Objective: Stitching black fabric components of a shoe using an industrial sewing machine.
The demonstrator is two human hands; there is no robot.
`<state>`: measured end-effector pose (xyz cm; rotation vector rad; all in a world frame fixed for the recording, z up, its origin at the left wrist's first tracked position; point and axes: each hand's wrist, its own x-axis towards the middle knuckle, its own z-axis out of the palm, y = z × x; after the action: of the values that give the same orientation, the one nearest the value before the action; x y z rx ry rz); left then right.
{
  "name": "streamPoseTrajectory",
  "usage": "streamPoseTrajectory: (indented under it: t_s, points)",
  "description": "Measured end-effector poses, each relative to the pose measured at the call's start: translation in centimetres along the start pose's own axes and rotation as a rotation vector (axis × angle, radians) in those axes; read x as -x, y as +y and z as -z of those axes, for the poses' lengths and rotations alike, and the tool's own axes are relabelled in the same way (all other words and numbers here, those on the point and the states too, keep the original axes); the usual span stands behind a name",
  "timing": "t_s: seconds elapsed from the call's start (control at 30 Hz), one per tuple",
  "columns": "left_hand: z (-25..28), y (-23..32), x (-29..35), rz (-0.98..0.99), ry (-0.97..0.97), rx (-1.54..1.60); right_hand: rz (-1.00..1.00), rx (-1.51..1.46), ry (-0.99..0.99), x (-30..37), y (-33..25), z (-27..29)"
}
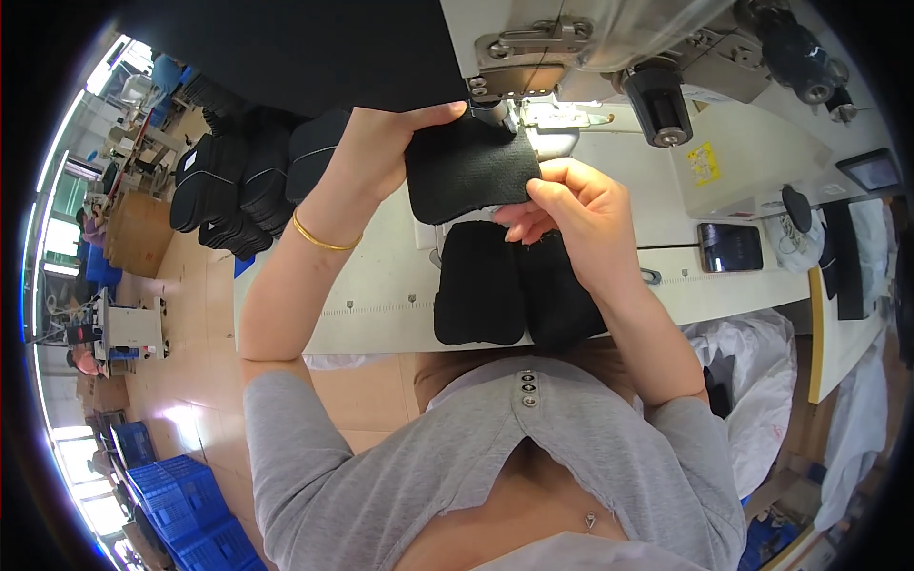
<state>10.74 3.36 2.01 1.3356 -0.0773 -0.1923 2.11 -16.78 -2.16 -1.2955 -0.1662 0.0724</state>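
Observation:
A black fabric piece (471,176) with rounded corners lies under the needle area of a sewing machine (533,81). My left hand (383,152) grips its left side, the thumb stretched along the upper edge close to the presser foot (497,115). At the lower right corner, my right hand (588,214) pinches the same piece between thumb and fingers. Below it, two stacks of black fabric pieces rest at the table's front edge, a left stack (479,285) and a right stack (562,295) partly covered by my right hand and forearm.
Tied bundles of black pieces (205,181) stand at the left end of the white table (381,305). A phone (730,247) lies to the right. White plastic bags (752,381) hang beside my right arm. Blue crates (190,509) stand on the floor at lower left.

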Motion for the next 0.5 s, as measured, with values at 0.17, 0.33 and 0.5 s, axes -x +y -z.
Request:
streamPoseTrajectory:
  t_s: [0.17, 0.33, 0.5]
  points:
    - [0.3, 0.1, -0.9, 0.028, -0.006, -0.019, 0.020, -0.024, 0.000, -0.3, 0.3, 0.0]
    - [0.1, -0.1, -1.2, 0.079, 0.025, 0.020, 0.013, -0.044, 0.016, -0.4, 0.7, 0.3]
    - [0.8, 0.4, -1.3, 0.032, -0.106, 0.106, 0.022, -0.048, 0.013, -0.3, 0.6, 0.1]
